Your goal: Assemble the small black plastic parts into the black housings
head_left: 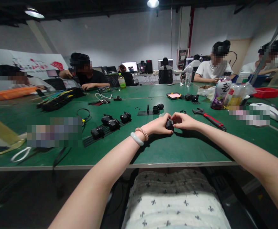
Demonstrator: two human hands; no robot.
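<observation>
Both of my hands meet over the green table (153, 152), around a small black plastic part (169, 124). My left hand (162, 124) has its fingers closed on the part from the left. From the right, the thumb and fingers of my right hand (183, 121) pinch at the same part; its exact kind is too small to tell. Just beyond my hands lie a black slotted strip with an upright plate (148, 110), a black ring-shaped piece (156, 109) and a round black piece (161, 106). A thin black ring (183, 111) lies behind my right hand.
Several black parts (113, 123) sit on a slotted strip (88, 141) at left. An adjustable wrench (210, 119) with red-black handles lies right. Bottles (221, 92), a red tray (267, 92), a black cable bundle (58, 100) and an orange tray (12, 93) stand farther out. Several people sit across the table.
</observation>
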